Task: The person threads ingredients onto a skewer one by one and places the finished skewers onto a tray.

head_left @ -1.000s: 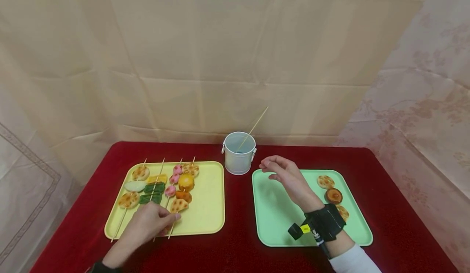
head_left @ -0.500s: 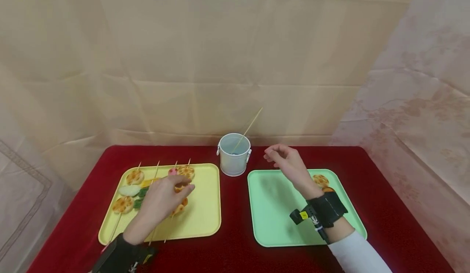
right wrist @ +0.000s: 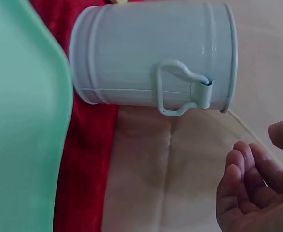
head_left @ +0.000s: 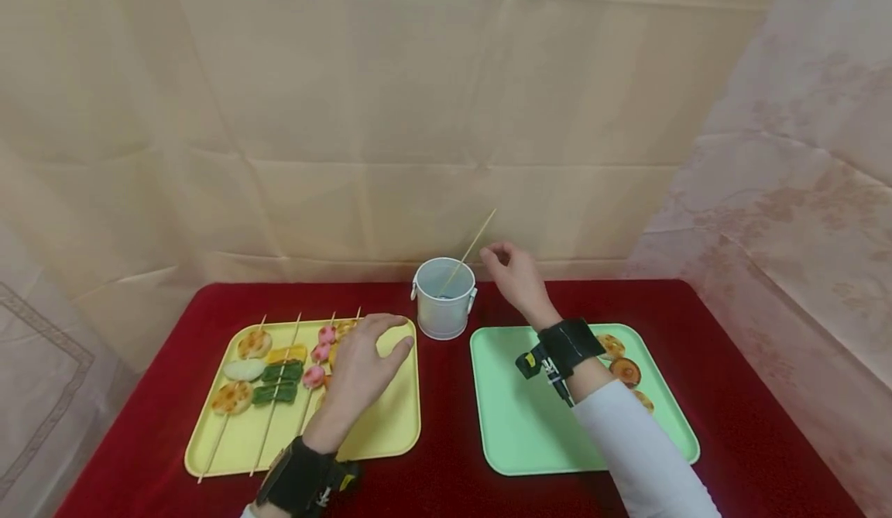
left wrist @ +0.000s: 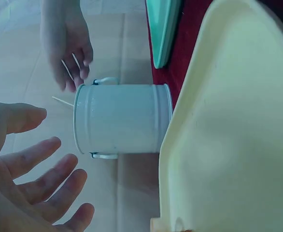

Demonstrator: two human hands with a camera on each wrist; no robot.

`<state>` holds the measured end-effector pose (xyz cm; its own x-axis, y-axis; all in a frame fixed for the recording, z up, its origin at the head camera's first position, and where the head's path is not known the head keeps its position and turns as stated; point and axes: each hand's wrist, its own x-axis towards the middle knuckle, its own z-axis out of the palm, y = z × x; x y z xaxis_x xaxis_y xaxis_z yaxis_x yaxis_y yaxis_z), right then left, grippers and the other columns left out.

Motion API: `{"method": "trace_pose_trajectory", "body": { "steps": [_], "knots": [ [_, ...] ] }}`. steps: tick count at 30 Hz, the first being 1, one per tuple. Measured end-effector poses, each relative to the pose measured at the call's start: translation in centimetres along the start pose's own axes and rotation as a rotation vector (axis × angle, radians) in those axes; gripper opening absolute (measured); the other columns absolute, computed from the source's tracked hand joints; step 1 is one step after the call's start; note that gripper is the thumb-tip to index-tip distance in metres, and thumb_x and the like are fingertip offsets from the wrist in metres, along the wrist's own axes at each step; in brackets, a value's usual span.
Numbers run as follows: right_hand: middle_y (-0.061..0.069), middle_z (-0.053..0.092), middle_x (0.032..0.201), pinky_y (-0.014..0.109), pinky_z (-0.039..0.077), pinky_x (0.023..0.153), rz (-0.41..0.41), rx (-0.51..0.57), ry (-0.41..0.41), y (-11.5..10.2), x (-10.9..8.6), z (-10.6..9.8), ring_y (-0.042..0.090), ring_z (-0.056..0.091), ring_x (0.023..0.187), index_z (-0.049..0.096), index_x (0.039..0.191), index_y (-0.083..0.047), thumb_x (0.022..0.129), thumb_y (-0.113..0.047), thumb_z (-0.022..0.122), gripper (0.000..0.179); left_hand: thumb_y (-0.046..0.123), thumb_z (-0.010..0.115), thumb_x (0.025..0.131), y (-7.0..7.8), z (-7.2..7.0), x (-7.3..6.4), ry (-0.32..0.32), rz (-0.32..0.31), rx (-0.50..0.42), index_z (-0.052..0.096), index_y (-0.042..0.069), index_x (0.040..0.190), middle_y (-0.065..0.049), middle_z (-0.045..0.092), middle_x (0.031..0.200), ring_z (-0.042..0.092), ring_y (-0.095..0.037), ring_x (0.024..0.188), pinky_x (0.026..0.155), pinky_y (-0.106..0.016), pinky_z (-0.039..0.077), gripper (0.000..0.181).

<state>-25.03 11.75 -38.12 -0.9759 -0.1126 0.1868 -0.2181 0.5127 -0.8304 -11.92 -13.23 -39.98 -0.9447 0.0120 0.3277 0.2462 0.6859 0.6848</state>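
My left hand [head_left: 365, 363] is over the right part of the yellow tray [head_left: 400, 433], thumb and fingers spread, holding nothing. Its body hides part of the rightmost skewer. In the head view, my right hand [head_left: 519, 279] hovers just right of a small white metal bucket [head_left: 444, 318], close to a thin bamboo skewer [head_left: 479, 233] that leans out of it. The right wrist view shows the thumb apart from the loosely bent fingers, with the skewer passing behind them. Both side handles of the bucket hang down.
On the yellow tray lie several loaded skewers, with green pieces [head_left: 282, 371], pink balls [head_left: 315, 376] and browned round slices [head_left: 232, 398]. A green tray [head_left: 516, 425] on the right bears browned slices and a brown mushroom-like disc [head_left: 625, 372]. Red cloth [head_left: 446, 425] covers the table; a beige curtain [head_left: 348, 115] hangs behind.
My left hand has let go near the skewer's lower end and moved up and right toward the bucket. My right hand has moved forward and left, up to the bamboo skewer.
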Motion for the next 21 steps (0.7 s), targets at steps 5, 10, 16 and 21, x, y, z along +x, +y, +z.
{"method": "trace_pose_trajectory", "body": {
  "steps": [5, 10, 16, 21],
  "knots": [
    [0.015, 0.071, 0.113, 0.036, 0.051, 0.078, 0.05, 0.036, 0.008, 0.1, 1.5, 1.0, 0.029, 0.06, 0.098, 0.072, 0.124, -0.003, 0.105, -0.034, 0.06, 0.038, 0.017, 0.076, 0.092, 0.3, 0.6, -0.5, 0.024, -0.015, -0.052, 0.078, 0.007, 0.113, -0.011, 0.073, 0.117, 0.067, -0.033, 0.11, 0.093, -0.055, 0.048, 0.023],
    [0.014, 0.07, 0.106, 0.03, 0.048, 0.072, 0.095, 0.13, 0.023, 0.0, 2.1, 2.1, 0.027, 0.06, 0.093, 0.074, 0.116, -0.003, 0.103, -0.032, 0.064, 0.033, 0.016, 0.075, 0.092, 0.2, 0.6, -0.7, 0.04, -0.034, -0.067, 0.079, 0.008, 0.111, -0.01, 0.073, 0.114, 0.067, -0.032, 0.109, 0.093, -0.053, 0.048, 0.021],
    [0.015, 0.067, 0.105, 0.03, 0.046, 0.074, 0.117, 0.206, 0.062, -0.4, 2.0, 2.0, 0.028, 0.059, 0.096, 0.072, 0.114, -0.002, 0.103, -0.029, 0.063, 0.031, 0.015, 0.074, 0.092, 0.1, 0.5, -0.8, 0.02, -0.054, -0.096, 0.079, 0.008, 0.109, -0.009, 0.073, 0.111, 0.067, -0.029, 0.104, 0.088, -0.049, 0.052, 0.019],
    [0.017, 0.068, 0.109, 0.032, 0.047, 0.08, 0.052, 0.242, 0.119, -1.2, 0.7, 0.3, 0.031, 0.058, 0.1, 0.071, 0.117, -0.002, 0.105, -0.031, 0.061, 0.033, 0.014, 0.075, 0.092, 0.1, 0.7, -0.9, 0.007, -0.063, -0.113, 0.079, 0.007, 0.109, -0.009, 0.073, 0.11, 0.067, -0.029, 0.104, 0.087, -0.049, 0.054, 0.019]
  ]
}}
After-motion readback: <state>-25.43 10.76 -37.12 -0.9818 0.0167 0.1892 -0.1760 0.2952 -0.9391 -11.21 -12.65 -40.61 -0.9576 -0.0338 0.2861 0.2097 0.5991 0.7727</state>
